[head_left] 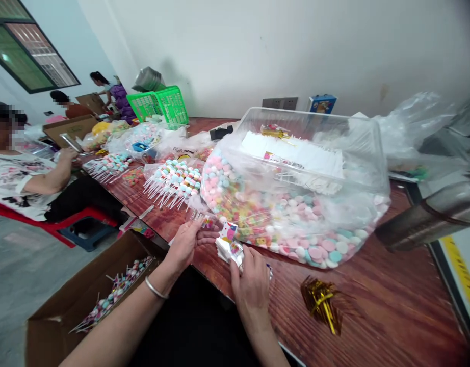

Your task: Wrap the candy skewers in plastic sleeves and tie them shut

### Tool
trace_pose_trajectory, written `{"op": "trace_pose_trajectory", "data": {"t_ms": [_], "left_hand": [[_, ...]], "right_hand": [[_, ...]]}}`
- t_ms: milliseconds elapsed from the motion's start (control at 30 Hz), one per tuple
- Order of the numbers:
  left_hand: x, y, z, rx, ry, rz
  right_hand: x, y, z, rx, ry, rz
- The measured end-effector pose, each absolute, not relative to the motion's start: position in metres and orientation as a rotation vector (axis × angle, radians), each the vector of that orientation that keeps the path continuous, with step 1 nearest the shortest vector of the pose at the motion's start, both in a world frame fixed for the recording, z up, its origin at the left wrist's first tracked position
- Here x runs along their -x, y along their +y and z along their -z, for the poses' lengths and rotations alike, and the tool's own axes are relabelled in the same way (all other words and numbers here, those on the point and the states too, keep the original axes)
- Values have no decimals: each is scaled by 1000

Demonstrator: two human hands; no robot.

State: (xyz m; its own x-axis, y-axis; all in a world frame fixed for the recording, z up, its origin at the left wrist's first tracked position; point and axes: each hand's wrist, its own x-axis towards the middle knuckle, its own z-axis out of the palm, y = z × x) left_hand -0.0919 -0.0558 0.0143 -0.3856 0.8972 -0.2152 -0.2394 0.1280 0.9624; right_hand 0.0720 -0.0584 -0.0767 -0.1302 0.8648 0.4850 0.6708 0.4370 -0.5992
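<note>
My left hand (pixel 183 244), with a silver bangle at the wrist, pinches a small clear printed bag (pixel 208 221) between thumb and forefinger; its other fingers stretch toward the right. Close beside it, my right hand (pixel 252 278) is closed around a stack of small printed bags (pixel 230 247), shiny and white with coloured patterns. Both hands are over the table's front edge. Just beyond them lies a large clear bag of pastel marshmallow candies (pixel 307 250). Marshmallow skewers (pixel 176 178) on white sticks are piled farther left.
Gold twist ties (pixel 322 303) lie right of my hands. A clear plastic bin (pixel 365 148) holding white sticks rests on the candy bag. A metal flask (pixel 434 216) lies at right. A cardboard box (pixel 59 311) with wrapped skewers stands at lower left. A person (pixel 24 173) sits farther left.
</note>
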Motion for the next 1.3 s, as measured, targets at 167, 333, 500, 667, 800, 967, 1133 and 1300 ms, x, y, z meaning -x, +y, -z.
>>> {"op": "trace_pose_trajectory", "data": {"t_ms": [167, 333, 500, 667, 800, 967, 1133, 1300], "left_hand": [[78, -67, -19, -539, 1253, -1446], [61, -66, -12, -590, 1113, -1302], [72, -53, -6, -667, 1134, -1380], [87, -43, 7, -617, 1053, -1425], [95, -38, 14, -345, 917, -1467], [104, -32, 15, -128, 819, -1460], [101, -34, 11, -198, 833, -1507], [99, -40, 7, -352, 822, -1585]], "right_hand": [[-78, -52, 55, 1046, -1327, -1218], [-65, -46, 37, 937, -1009, -1596], [-62, -48, 22, 1068, -1120, -1480], [-52, -50, 9, 1267, -1435, -1115], [-45, -54, 7, 1286, -1515, -901], [-40, -66, -7, 1242, -1522, -505], [-25, -64, -12, 1162, -1622, -367], [-19, -56, 0, 1192, -1545, -622]]}}
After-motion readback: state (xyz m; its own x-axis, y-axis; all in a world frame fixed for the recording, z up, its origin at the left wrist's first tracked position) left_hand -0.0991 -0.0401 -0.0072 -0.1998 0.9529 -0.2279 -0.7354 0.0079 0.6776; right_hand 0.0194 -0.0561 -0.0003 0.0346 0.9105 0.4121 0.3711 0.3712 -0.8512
